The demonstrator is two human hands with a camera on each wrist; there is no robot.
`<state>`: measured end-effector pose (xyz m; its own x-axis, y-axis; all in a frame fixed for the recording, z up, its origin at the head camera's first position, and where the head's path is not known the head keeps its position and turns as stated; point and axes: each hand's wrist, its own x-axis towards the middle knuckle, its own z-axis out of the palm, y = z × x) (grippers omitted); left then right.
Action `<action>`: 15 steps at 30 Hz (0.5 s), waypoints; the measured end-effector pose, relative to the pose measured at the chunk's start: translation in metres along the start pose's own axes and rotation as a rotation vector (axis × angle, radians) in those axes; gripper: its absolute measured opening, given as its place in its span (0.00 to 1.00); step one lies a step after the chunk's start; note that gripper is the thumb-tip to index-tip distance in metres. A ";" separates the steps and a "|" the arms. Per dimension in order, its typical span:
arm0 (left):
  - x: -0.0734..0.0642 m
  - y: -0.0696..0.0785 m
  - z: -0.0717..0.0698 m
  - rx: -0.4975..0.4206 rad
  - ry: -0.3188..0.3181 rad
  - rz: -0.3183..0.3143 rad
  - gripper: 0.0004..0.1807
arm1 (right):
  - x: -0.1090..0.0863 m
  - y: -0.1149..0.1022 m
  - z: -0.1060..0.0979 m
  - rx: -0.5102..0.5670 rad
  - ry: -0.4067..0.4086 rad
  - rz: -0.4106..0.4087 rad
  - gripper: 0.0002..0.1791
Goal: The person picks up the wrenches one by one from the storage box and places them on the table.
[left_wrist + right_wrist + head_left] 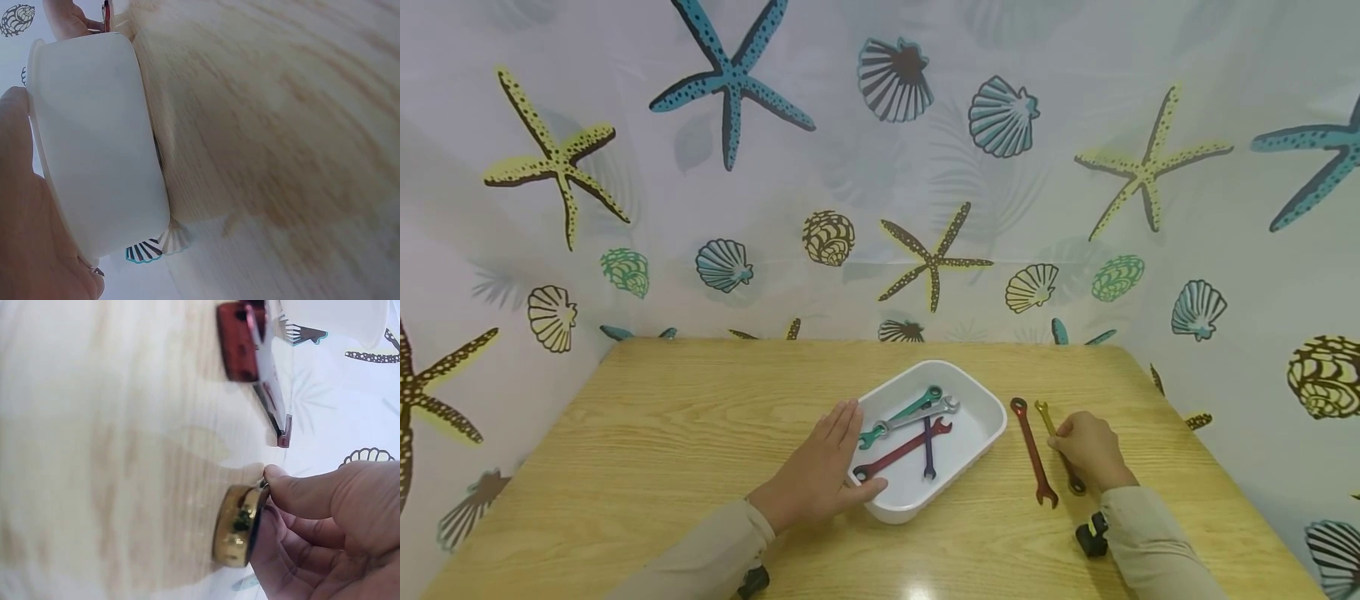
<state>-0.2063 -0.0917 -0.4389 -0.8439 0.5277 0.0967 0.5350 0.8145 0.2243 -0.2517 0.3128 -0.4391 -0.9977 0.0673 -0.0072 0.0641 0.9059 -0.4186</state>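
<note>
My left hand [822, 471] rests along the left rim of a white plastic tub [985, 408], its fingers straight and the thumb over the near corner. Inside the tub lie a green wrench [917, 406], a silver wrench [917, 414], a red wrench [898, 454] and a purple wrench [928, 446], crossing one another. On the table right of the tub, my right hand [1090, 450] pinches a gold wrench [234, 528] at its middle between thumb and fingers. Between tub and right hand lies another red wrench [1034, 454], untouched.
A wood-grain table [700, 400] carries everything. A white curtain [820, 183] printed with starfish and shells stands at the back and both sides. Dark wrist devices, one of them a black camera mount [1092, 537], sit at the cuffs.
</note>
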 end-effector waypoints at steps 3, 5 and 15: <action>0.000 0.000 0.000 -0.004 0.001 -0.001 0.55 | -0.001 0.001 -0.001 0.006 -0.002 -0.010 0.13; 0.000 0.001 0.001 -0.005 0.003 0.000 0.55 | -0.002 0.000 -0.003 0.017 -0.007 -0.016 0.13; 0.000 0.001 0.001 -0.020 0.006 -0.001 0.54 | -0.007 -0.023 -0.016 0.037 0.040 -0.156 0.18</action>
<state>-0.2062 -0.0907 -0.4400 -0.8450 0.5249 0.1026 0.5329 0.8103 0.2435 -0.2461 0.2984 -0.4150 -0.9938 -0.0555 0.0966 -0.0931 0.8905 -0.4454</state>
